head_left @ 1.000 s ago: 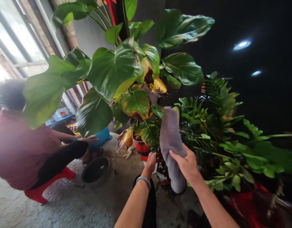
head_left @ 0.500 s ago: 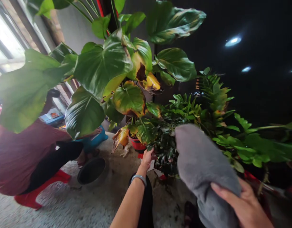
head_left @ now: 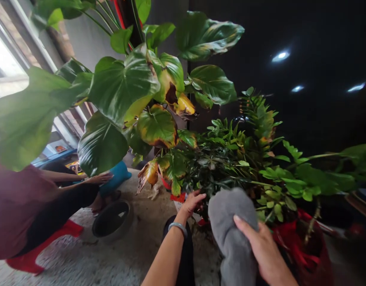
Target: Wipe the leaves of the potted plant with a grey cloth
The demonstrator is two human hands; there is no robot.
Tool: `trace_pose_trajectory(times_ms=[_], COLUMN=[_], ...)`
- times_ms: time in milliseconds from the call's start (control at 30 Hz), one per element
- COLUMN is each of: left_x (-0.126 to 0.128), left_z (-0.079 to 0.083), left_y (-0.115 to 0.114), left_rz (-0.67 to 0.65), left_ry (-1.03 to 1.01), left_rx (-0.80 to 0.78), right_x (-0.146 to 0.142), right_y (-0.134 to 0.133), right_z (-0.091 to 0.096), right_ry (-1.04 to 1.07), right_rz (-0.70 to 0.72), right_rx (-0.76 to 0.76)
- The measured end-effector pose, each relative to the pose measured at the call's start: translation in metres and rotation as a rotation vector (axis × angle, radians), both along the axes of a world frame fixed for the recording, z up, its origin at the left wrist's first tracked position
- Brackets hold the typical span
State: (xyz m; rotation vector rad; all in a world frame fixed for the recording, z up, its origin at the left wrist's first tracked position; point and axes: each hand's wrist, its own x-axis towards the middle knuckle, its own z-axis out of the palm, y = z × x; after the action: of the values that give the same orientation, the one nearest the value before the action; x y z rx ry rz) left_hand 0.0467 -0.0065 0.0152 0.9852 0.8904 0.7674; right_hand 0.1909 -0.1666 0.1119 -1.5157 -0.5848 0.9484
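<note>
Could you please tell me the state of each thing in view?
Left hand: at the dark foliage, grip unclear
Right hand: closed on the grey cloth
Grey cloth: creased, held
Broad-leaved plant: mostly green, some leaves yellowed or browned
Basin: upright on the floor, contents unclear
Red stool: occupied by another person
Red bag: open-topped, a stem inside

A plush grey cloth point(head_left: 233, 208) is gripped by the right hand point(head_left: 262, 244), its rounded top raised, its body creased, its lower end cut off by the view. Beyond it, a plant point(head_left: 211, 163) is seen, crowded with small, dark leaves; whether it is touched by the left hand point(head_left: 191, 203) cannot be told.
</note>
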Motion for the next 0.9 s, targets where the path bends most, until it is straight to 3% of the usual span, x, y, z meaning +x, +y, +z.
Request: trace_pose_trajectory(times_ms=[100, 167, 267, 333, 433, 533, 633, 700, 800, 900], left_x=[0.001, 0.0, -0.006, -0.012, -0.02, -0.024, -0.023, -0.022, -0.021, -0.021], left_z=[0.003, 0.004, 0.004, 0.004, 0.005, 0.008, 0.009, 0.008, 0.006, 0.003], left_y=[0.0, -0.003, -0.009, -0.012, -0.01, -0.007, -0.006, -0.006, -0.007, -0.005], left_rz=[-0.005, 0.035, 0.098, 0.131, 0.163, 0.163, 0.158, 0.158, 0.148, 0.136], left_ry=[0.016, 0.022, 0.052, 0.073, 0.086, 0.089, 0.088, 0.084, 0.081, 0.101], left_rx=[0.071, 0.102, 0.111, 0.104, 0.063, 0.02, 0.017, 0.018, 0.012, -0.003], right_x=[0.016, 0.02, 0.011, 0.0, -0.008, 0.003, 0.018, 0.02, 0.004, -0.02], right_y=[0.022, 0.042, 0.05, 0.036, 0.005, 0.0, 0.03, 0.053, 0.06, 0.029], right_z=[0.028, 0.037, 0.024, 0.005, -0.009, 0.012, 0.042, 0.048, 0.027, -0.01], right_ry=[-0.046, 0.038, 0.281, 0.391, 0.372, 0.245, 0.158, 0.194, 0.289, 0.295], right_rz=[-0.161, -0.246, -0.111, 0.024, 0.071, -0.055, -0.266, -0.294, -0.168, 0.021], right_rx=[0.155, 0.191, 0.052, -0.094, -0.174, -0.037, 0.166, 0.205, 0.11, -0.069])
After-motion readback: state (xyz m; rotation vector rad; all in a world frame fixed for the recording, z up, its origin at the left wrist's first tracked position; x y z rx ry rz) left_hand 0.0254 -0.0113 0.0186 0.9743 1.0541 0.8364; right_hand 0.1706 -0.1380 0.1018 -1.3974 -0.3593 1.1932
